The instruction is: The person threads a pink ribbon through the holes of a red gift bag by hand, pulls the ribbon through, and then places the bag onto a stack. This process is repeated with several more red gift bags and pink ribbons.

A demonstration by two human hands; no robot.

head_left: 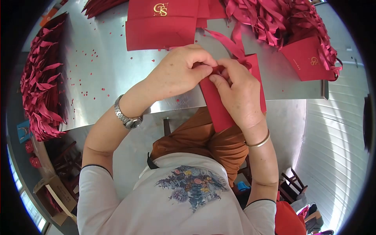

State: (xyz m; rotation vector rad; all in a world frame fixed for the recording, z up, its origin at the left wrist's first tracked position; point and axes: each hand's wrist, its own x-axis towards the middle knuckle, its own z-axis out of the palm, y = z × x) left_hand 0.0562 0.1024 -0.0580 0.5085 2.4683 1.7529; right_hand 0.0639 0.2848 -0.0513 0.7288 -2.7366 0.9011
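Far left, a heap of loose red ribbons (41,78) banks up along the edge of the steel table (102,58), and tiny red punched dots speckle the metal beside it. Moving in, there's the wristwatch (127,118), and above it the left hand (178,72), fingers curled shut and thumb pressed in, pinching the top edge of the red paper bag (221,115). Behind that hand lies a stack of flat red bags (160,33), with a gold "GS" logo on the top one. Centre now: the held bag is folded flat, matte deep red, raised just over the near table edge above the person's lap and tilting down toward them. A red ribbon (229,42) trails from its top edge back across the table. It looks light and stiff enough to keep its shape, but card like this would crease if squeezed mid-panel, so the folded top edge is the sound place to grip; the satin ribbon looks soft and slippery and wants a firm pinch. The right hand (235,92), gold bangle (258,141) at the wrist, is closed on that same top edge, fingertips meeting the left's. Far right, another logo bag (307,58) sits under a second tangle of ribbons (274,19).
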